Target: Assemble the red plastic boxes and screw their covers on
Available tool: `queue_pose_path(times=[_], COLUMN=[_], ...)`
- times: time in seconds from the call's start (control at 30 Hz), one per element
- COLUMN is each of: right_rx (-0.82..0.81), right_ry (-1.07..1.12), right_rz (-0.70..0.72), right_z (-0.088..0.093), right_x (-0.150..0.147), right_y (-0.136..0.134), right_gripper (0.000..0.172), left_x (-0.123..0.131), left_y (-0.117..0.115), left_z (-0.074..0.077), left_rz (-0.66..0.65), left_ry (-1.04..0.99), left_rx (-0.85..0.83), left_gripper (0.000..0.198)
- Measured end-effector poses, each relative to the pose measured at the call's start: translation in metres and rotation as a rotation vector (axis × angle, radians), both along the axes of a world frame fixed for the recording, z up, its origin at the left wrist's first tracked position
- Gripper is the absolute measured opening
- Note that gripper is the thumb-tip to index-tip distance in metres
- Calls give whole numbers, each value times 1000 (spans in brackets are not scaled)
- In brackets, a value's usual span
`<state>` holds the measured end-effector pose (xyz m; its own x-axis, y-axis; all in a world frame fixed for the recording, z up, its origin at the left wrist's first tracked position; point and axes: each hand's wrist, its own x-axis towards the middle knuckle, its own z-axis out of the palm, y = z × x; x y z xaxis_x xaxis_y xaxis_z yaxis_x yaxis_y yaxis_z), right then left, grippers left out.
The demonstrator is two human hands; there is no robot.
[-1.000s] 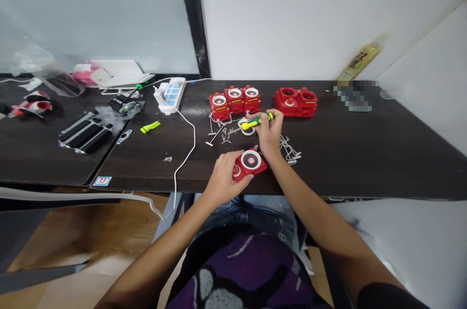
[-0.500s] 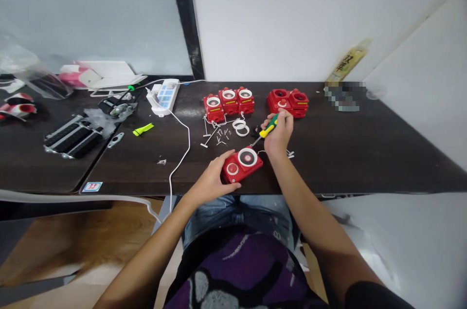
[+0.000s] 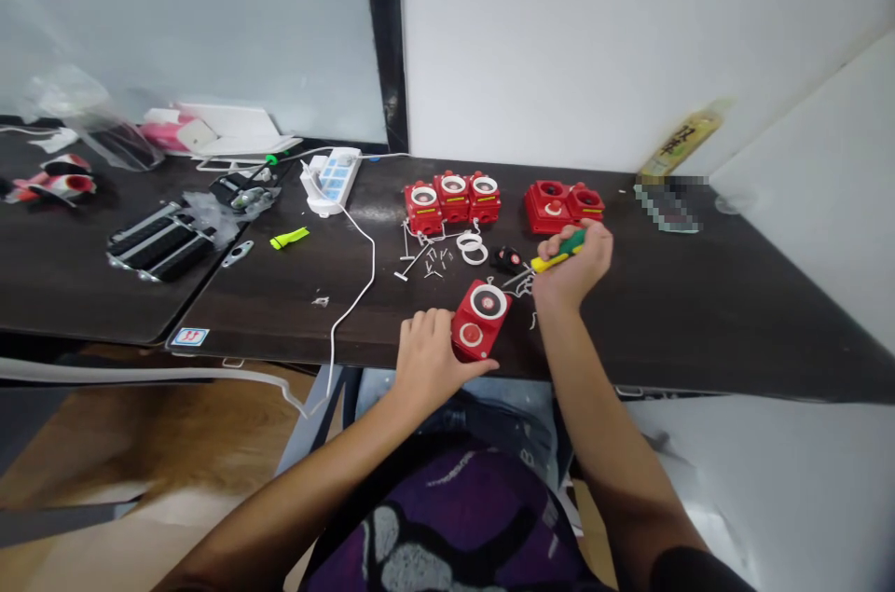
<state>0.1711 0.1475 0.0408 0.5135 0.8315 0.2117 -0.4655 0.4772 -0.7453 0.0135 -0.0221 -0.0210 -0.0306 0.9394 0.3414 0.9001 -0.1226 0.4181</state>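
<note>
My left hand (image 3: 426,354) grips a red plastic box (image 3: 481,322) at the table's front edge, its white-ringed round openings facing up. My right hand (image 3: 577,264) is shut around a yellow-and-green screwdriver (image 3: 557,254), whose shaft is hidden or too thin to make out. It is close to a small black part (image 3: 508,258) and a scatter of white metal clips (image 3: 523,286). Farther back stand a row of three red boxes (image 3: 452,202) and a joined pair of red boxes (image 3: 555,206).
White rings (image 3: 471,248) and small screws (image 3: 428,261) lie on the dark table (image 3: 671,312). To the left are a white power strip (image 3: 330,181), its white cable (image 3: 364,280), a neon-green piece (image 3: 289,238) and black ridged parts (image 3: 158,242). A white wall rises behind.
My right hand has moved right and back with the screwdriver. My left hand has turned the red box more upright and shifted it toward the table's edge. The black part now lies uncovered.
</note>
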Motion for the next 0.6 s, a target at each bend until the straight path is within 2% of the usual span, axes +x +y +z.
queue_pose_path(times=[0.1,0.23,0.33,0.4,0.5,0.6], right_rx=[37,62,107,132,157,185], right_ry=[8,-115,-224,-239,-216,-228], right_rz=[67,316,418,449,442,377], right_z=[24,44,41,36,27,22], right_x=[11,13,7,2,-5,-8], right_y=[-31,-91,-124,-134,-136,-132], right_gripper=[21,33,39,40,38,34], left_x=[2,0,-1,-2,-2,-2], left_y=[3,7,9,9,9,9], left_z=[-2,-8,-12,-13,-13,-14], left_rz=[-4,-25,-53,-72,-104,-124], left_ry=[5,-28,-58,-55,1,46], left_rx=[14,-11,-27,-31,-36,-34], left_gripper=[77,78,75,68,55,50])
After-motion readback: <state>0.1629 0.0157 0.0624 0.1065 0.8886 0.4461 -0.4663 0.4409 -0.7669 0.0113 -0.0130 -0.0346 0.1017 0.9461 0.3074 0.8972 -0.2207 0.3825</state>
